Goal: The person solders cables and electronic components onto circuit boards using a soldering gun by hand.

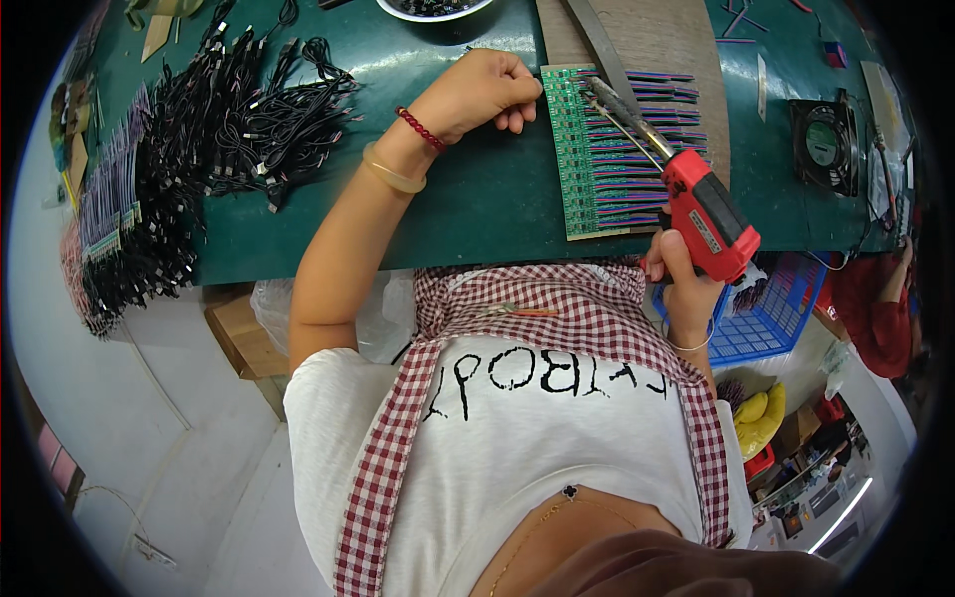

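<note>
1. Fairly bright, diffuse light filled the scene; a slim, glowing white tube lamp (841, 515) showed at lower right.
2. A soft sheen lay on the smooth dark-green tabletop (468, 219); the space beneath was dimmer.
3. Fisheye distortion bowed straight lines, and the corners went black.
4. The row of small green circuit boards (573, 149) looked crisp; the far-right background looked softer.

Smooth, faintly shiny across the green worktop (473, 219); matt and wood-like on the brown board (686, 40). Red-and-black plastic on the soldering gun (708, 214), dull metal along its barrel (645, 129). Woven cloth on the checked apron (537, 291).
</note>
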{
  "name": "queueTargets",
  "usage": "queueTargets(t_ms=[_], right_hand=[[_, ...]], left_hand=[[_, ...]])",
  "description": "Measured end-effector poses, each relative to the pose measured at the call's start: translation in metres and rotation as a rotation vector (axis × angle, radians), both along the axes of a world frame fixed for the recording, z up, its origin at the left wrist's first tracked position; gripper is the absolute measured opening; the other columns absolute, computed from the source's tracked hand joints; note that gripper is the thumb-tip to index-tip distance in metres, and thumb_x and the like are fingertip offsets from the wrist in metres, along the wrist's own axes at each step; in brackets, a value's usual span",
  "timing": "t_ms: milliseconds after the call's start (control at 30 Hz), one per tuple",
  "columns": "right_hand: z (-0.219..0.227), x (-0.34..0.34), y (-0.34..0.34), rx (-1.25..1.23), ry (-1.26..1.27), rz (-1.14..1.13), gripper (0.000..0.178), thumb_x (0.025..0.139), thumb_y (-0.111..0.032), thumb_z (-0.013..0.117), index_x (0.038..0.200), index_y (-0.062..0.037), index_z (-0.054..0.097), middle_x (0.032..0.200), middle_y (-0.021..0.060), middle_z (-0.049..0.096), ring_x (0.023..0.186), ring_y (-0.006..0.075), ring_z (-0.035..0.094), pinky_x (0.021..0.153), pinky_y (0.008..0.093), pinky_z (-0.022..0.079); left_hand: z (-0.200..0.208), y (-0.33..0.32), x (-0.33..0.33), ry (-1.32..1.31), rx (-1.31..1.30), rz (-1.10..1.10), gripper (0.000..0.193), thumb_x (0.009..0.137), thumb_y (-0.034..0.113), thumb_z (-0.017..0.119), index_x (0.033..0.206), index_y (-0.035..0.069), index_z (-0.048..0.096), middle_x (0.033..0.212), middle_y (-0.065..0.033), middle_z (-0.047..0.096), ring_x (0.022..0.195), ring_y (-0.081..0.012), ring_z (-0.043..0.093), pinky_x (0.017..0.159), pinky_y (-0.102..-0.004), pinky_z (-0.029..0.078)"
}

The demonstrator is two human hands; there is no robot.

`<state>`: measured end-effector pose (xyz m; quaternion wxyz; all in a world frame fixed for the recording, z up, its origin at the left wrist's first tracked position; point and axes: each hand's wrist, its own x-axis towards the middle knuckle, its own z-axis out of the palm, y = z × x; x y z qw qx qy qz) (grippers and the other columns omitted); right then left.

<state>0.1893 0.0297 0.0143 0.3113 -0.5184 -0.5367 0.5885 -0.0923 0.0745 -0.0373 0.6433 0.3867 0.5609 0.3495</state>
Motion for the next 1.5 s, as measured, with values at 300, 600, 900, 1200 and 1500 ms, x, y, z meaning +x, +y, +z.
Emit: queueTargets(t_ms=[300,600,900,1200,1500], right_hand=[[0.000,-0.001,0.001,0.007,0.032,0.002,0.030,0.085,-0.008,0.054,0.109,0.0067,0.047,0.061,0.0060,0.050,0.048,0.0101,0.043,0.045,0.0227,0.035],[0.001,0.004,0.008,-0.004,0.170,-0.078,0.030,0.085,-0.011,0.055,0.109,0.0055,0.046,0.059,0.0076,0.048,0.045,0.0111,0.041,0.044,0.0234,0.035],[0.006,0.004,0.008,0.022,0.235,-0.087,0.030,0.086,-0.014,0.053,0.109,0.0045,0.045,0.059,0.0075,0.046,0.045,0.0107,0.040,0.045,0.0238,0.035],[0.008,0.004,0.010,0.053,0.291,-0.085,0.029,0.088,-0.014,0.051,0.110,0.0042,0.045,0.061,0.0075,0.047,0.046,0.0110,0.040,0.045,0.0246,0.035],[0.012,-0.022,0.007,0.028,0.265,0.069,0.035,0.083,-0.006,0.056,0.115,0.0024,0.043,0.075,0.0093,0.053,0.060,0.0138,0.050,0.056,0.0285,0.045]], left_hand=[[0.001,0.000,-0.001,0.011,-0.013,0.005,0.016,0.083,0.014,0.056,0.075,0.001,0.055,0.064,-0.0041,0.059,0.050,-0.0065,0.054,0.044,-0.0169,0.040],[0.013,-0.021,-0.011,1.086,0.389,0.047,0.019,0.077,0.018,0.062,0.089,0.004,0.059,0.070,-0.0090,0.061,0.055,-0.0221,0.058,0.051,-0.0321,0.045],[-0.008,-0.013,0.009,1.350,0.550,0.100,0.016,0.075,0.018,0.064,0.075,0.005,0.054,0.079,-0.0094,0.055,0.071,-0.0291,0.058,0.060,-0.0379,0.048],[0.005,-0.016,-0.004,1.020,0.559,0.217,0.011,0.080,0.013,0.059,0.083,0.003,0.058,0.079,-0.0102,0.059,0.064,-0.0252,0.057,0.059,-0.0343,0.046],[0.064,-0.071,0.061,-0.336,0.057,0.203,0.010,0.086,0.003,0.054,0.092,-0.004,0.058,0.081,-0.0095,0.061,0.066,-0.0126,0.060,0.059,-0.0243,0.052]])
